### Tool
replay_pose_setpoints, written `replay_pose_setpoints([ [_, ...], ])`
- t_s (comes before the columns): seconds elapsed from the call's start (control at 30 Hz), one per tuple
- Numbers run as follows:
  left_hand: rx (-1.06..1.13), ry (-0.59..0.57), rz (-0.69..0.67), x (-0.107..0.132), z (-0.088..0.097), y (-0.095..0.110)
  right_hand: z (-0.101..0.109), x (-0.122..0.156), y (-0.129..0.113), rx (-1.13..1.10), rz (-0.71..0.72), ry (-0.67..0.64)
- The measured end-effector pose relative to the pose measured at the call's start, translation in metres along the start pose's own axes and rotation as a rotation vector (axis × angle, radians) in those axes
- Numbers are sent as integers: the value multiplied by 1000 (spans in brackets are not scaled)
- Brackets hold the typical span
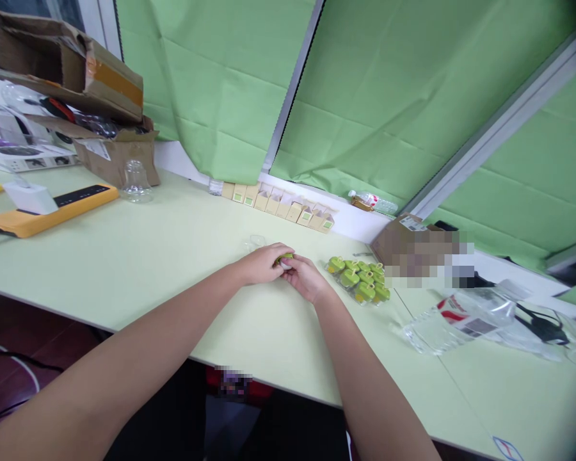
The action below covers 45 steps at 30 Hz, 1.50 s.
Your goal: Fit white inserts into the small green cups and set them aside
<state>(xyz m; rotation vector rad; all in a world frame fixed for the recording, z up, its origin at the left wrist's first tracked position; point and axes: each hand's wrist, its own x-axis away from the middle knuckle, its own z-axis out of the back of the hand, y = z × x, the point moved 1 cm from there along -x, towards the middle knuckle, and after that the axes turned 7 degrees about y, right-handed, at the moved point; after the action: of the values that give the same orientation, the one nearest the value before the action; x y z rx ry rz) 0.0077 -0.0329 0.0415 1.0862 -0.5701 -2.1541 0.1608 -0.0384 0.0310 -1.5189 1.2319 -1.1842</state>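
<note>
Both forearms stretched away from the camera and met over the pale surface point(139, 256), so that the two hands could work on one small thing between them. That thing was a green piece point(285, 258), pinched where the fingertips came together. The left hand point(264, 264) curled over it from one side, fingers closed down on its top, and the right hand point(304, 276) cupped it from the other, thumb and fingers wrapped close. Each grip was nearly shut, with only the green piece filling the gap. Most of the piece was hidden by the fingers, so its shape could not be told.

Both wrists lay low on the surface, which probably steadied the hands for fine work.

Just right of the grip lay a pile of like green pieces point(360, 280), near enough to be taken up without leaning. Just beyond the grip sat a small clear item point(255, 242), too faint to make out. Farther beyond it, a row of small boxes point(278, 203) stood against the wall under the green curtain point(221, 83). Well to the right lay a clear bag point(461, 320), and far to the left an orange power strip point(52, 208) and a glass dome point(135, 181).
</note>
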Motion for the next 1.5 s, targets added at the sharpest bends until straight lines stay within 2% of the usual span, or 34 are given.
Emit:
replay_pose_setpoints([
  [0.4,92,-13,-3,-1,-1,2,-4,0,-2,71,4,27],
  [0.57,227,5,104,-1,-5,-7,-1,2,-6,145,-46,19],
  [0.77,433,-68,244,-4,-5,-14,3,5,-11,151,-113,-44],
  [0.97,575,-75,385,-4,-5,-15,5,8,-14,171,-100,-123],
  [1.23,621,38,514,-8,-12,-21,5,6,-13,219,-74,-157],
  [1.5,557,34,485,-8,-15,-26,0,8,-13,274,-57,-158],
])
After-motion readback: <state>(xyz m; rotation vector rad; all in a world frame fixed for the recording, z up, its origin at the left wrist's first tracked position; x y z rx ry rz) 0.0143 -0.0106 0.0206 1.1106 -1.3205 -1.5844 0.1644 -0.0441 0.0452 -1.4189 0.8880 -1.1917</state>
